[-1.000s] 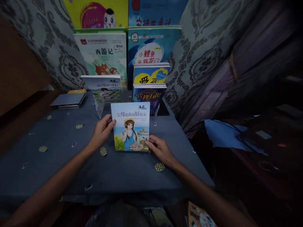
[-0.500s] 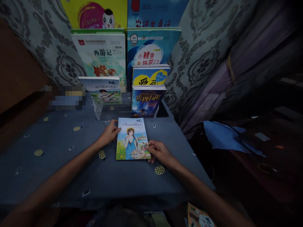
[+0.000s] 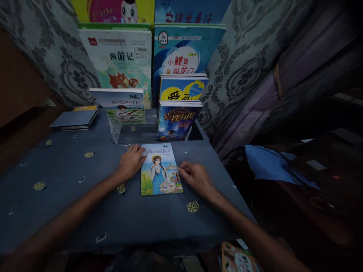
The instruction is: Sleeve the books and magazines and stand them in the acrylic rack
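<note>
A thin paperback book (image 3: 162,170) lies face up on the cloth-covered table, its cover showing a painted girl in a yellow hat and blue overalls. My left hand (image 3: 132,162) grips its upper left edge, fingertips lapping slightly over the cover. At the middle of the right edge, my right hand (image 3: 197,179) is closed, with thumb and index finger pinching the book's side. The curled fingers beneath that hand are partly hidden.
Behind stands a clear acrylic stand (image 3: 115,132) with a guitar-cover book (image 3: 124,109) and a dark blue book (image 3: 178,121). Larger books (image 3: 119,60) rise behind. A closed grey-blue book (image 3: 72,119) lies left. An orange book (image 3: 236,258) is below the table's front edge.
My right hand has shifted from the book's lower right corner up to mid-edge. The book lies a little lower in view and flat. My left hand stays at the left edge.
</note>
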A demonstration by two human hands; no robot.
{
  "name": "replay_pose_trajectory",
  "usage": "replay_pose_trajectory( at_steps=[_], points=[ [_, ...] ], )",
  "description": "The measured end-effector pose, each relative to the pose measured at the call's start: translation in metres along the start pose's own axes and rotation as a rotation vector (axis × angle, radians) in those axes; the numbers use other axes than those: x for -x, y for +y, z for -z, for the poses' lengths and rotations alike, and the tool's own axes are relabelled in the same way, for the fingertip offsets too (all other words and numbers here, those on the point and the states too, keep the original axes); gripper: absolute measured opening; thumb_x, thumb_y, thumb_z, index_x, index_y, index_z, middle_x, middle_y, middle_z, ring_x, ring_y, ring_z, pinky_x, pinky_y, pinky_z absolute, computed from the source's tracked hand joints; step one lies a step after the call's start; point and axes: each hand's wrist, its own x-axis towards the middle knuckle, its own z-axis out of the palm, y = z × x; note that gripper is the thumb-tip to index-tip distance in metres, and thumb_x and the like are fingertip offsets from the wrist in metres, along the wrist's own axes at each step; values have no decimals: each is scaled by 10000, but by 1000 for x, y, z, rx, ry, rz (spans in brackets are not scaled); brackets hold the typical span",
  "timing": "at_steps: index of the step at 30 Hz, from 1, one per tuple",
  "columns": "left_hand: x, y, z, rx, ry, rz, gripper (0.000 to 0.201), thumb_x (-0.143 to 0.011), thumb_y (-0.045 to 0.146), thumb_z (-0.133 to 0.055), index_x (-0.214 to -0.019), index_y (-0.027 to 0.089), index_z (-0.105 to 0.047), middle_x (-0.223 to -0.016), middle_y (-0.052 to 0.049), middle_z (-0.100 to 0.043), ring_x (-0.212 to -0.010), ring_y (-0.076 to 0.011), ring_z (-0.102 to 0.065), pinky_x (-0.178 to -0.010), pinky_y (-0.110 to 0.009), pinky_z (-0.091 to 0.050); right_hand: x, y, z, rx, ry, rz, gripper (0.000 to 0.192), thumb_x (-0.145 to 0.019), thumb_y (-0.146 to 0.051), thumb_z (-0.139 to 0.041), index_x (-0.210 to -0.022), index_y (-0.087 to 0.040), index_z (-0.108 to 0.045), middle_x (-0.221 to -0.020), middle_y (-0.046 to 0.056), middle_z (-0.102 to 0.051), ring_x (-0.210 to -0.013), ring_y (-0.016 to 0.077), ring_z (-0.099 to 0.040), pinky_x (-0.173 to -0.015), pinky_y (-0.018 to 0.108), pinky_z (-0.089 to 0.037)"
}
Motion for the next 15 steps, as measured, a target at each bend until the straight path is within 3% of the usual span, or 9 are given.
replay_pose_trajectory(
  at_steps=[3,5,8,11,15],
  points=[
    [2,-4,-9,-14,89,-64,291,-1007,297,-476,-1225,176,-626,-1308,-137,-638,-1186,-290,-594,-970,-429,-494,-21,-16,-11,12,7,158,244,-957,-337,-496,-955,-193,-692,-749,30,-729,-680,194,-673,-649,292,-478],
    [4,-7,-16,-7,127,-84,299,-1013,295,-467,-1238,180,-626,-1357,-137,-628,-1203,-292,-593,-987,-448,-487,-40,-28,-29,-9,-18,290,314,-989,-299,-450,-1201,-192,-655,-1069,102,-757,-953,237,-707,-836,363,-541],
    [6,-9,-21,-8,151,-104,320,-1008,254,-456,-1267,164,-620,-1390,-150,-619,-1281,-299,-563,-990,-451,-487,-71,-41,-60,17,-89,451,440,-1015,-285,-397,-1421,-171,-522,-1420,163,-610,-1328,268,-561,-1109,476,-455],
    [8,-9,-22,2,154,-113,349,-998,214,-458,-1307,144,-602,-1393,-159,-623,-1320,-286,-547,-1002,-441,-482,-92,-47,-83,51,-148,501,486,-1055,-345,-326,-1476,-143,-462,-1509,178,-534,-1422,261,-483,-1199,506,-371],
    [7,-9,-20,22,128,-116,357,-998,227,-463,-1315,153,-609,-1393,-149,-630,-1328,-293,-545,-1011,-457,-482,-100,-40,-87,119,-185,472,518,-1069,-384,-320,-1504,-128,-435,-1551,192,-489,-1474,267,-428,-1229,520,-324]
  ],
)
